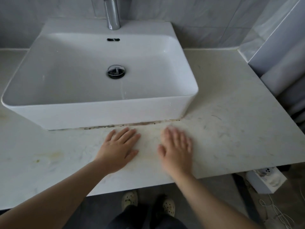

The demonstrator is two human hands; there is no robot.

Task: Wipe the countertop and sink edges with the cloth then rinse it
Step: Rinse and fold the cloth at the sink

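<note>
One head-worn camera looks steeply down, close over the countertop (pixel 231 113) (sink (pixel 99 109) just ahead).

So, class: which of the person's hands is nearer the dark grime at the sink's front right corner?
Right. The right hand lies just below-left of the grime; the left hand rests flat, farther left.

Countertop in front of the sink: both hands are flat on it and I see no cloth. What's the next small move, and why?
Probably lift a hand and fetch the cloth. The left hand and right hand lie open and empty on the countertop, no cloth is in view, and dark grime lines the seam under the sink.
</note>
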